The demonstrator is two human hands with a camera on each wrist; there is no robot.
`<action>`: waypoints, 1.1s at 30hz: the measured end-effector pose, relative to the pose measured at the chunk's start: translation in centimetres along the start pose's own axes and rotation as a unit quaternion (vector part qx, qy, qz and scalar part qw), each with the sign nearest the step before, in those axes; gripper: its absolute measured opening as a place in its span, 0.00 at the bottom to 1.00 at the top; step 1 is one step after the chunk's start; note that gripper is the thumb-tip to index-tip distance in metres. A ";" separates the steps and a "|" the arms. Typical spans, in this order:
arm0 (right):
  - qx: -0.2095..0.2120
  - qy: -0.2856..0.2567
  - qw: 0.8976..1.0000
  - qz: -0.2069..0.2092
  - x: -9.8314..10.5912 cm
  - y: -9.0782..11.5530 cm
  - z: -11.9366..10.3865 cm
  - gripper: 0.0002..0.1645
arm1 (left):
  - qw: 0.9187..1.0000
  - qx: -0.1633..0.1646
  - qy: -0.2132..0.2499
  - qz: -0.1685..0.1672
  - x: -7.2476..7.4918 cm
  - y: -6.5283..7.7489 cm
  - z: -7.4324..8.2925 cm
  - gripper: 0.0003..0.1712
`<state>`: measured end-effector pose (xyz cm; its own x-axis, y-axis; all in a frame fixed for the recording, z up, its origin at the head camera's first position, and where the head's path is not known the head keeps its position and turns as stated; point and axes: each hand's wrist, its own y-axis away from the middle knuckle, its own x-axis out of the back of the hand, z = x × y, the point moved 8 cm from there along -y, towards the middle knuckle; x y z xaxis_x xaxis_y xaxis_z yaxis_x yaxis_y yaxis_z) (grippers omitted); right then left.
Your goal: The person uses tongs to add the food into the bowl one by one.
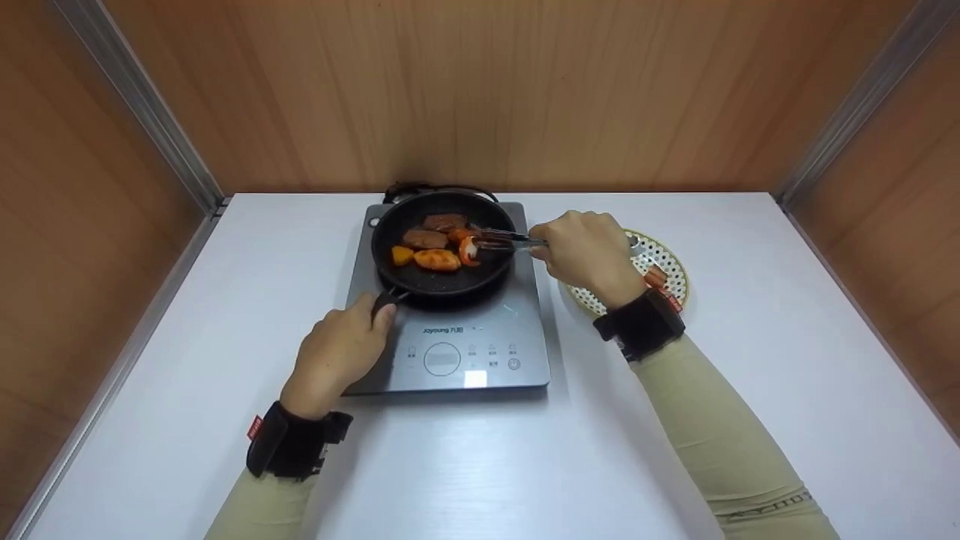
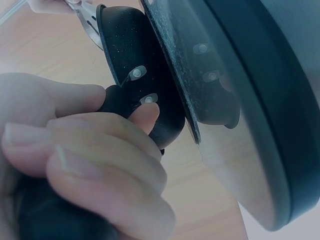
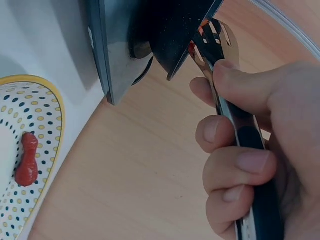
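My left hand [image 1: 337, 352] grips the black handle [image 2: 117, 102] of a frying pan [image 1: 431, 285], which sits on an induction cooker [image 1: 480, 315]. In my right hand [image 1: 589, 251] are metal tongs [image 3: 220, 90] with slotted ends and dark grips. Their ends reach into the pan at its right side, around a red-orange piece [image 1: 469, 251] with a pale patch; whether they pinch it I cannot tell. Two browned meat pieces [image 1: 426, 239] lie at the pan's middle and back. A yellow piece [image 1: 402, 256] and an orange, browned piece [image 1: 437, 260] lie nearer the front.
Right of the cooker, partly behind my right hand, stands a dotted plate [image 3: 55, 107] with a yellow rim. A reddish sausage piece [image 3: 28, 160] lies on it. A black cord [image 1: 409, 190] runs behind the pan. Wooden panels [image 1: 480, 97] enclose the white table [image 1: 292, 247].
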<state>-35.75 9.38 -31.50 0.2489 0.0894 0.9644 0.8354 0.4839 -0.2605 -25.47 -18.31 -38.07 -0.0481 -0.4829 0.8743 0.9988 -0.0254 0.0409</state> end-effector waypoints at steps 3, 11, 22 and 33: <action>-0.002 0.007 1.000 -0.011 -0.1 -0.2 -0.3 0.08 | 1.000 -0.001 0.001 0.000 -0.1 -0.1 0.0 0.21; -0.002 0.011 1.000 -0.024 -0.5 -0.8 -0.7 0.09 | 1.000 0.000 0.004 -0.003 -0.3 -0.2 0.2 0.21; 0.000 0.017 1.000 -0.017 -0.5 -0.7 -0.5 0.12 | 1.000 -0.003 -0.011 0.004 -0.4 -0.5 0.4 0.23; 0.018 0.040 0.999 0.022 -0.8 -0.9 -1.2 0.08 | 1.000 0.001 0.001 0.002 -0.4 -0.4 0.4 0.21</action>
<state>-36.11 7.84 -32.07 0.3252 0.0422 0.9447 0.8046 0.5124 -0.2999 -25.87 -17.75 -38.28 -0.0445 -0.4842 0.8738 0.9990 -0.0211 0.0391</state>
